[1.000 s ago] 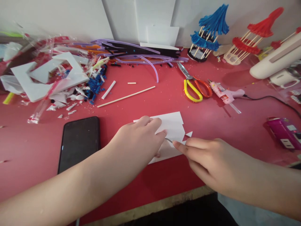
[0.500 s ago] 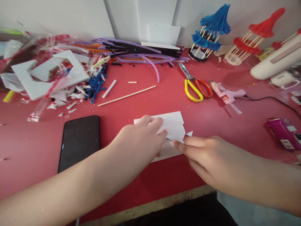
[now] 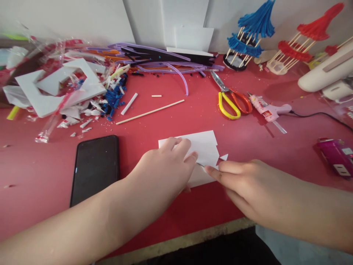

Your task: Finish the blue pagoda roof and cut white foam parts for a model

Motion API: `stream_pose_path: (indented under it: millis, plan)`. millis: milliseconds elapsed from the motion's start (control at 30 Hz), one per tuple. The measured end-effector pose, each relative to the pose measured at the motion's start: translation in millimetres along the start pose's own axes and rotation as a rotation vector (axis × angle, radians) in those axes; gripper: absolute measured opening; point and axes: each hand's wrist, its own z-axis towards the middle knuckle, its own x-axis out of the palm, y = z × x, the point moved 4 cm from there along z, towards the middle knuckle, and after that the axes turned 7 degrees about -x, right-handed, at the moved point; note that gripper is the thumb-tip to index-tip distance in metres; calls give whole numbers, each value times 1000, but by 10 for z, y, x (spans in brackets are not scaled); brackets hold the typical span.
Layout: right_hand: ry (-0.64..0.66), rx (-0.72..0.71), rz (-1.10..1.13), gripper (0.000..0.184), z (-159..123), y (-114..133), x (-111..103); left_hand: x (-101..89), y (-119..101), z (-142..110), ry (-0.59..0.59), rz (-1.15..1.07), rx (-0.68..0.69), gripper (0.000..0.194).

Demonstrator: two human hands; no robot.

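A white foam board (image 3: 204,147) with a notched right edge lies on the red table. My left hand (image 3: 172,162) presses on its left part with curled fingers, holding it, and the thumb is beside the blade. My right hand (image 3: 239,178) is closed on a thin craft knife (image 3: 200,164). Only a short length of its metal blade shows, resting against the board; the handle is hidden in my hand. A small white triangular offcut (image 3: 224,157) lies just right of the board, beyond my right fingers.
A black phone (image 3: 95,169) lies to the left. Scissors (image 3: 228,105), a pink glue gun (image 3: 268,108) and a wooden stick (image 3: 150,112) are behind the board. Scraps (image 3: 91,84) and pipe cleaners (image 3: 165,60) line the back, beside blue (image 3: 244,46) and red (image 3: 295,51) models.
The camera view has shifted slightly, moving most things a little to the right. My two hands hold nearly the same positions on the board, and the blade has barely moved relative to it.
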Motion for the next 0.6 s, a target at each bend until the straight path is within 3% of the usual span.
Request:
stream_pose_path:
  millis: [367, 600]
  plan:
    - [-18, -9, -38, 53, -100, 12, 4, 2, 2, -7, -48, 5, -25, 41]
    - [-9, -56, -84, 55, -190, 28, 1, -25, -2, 1, 44, 25, -41, 55]
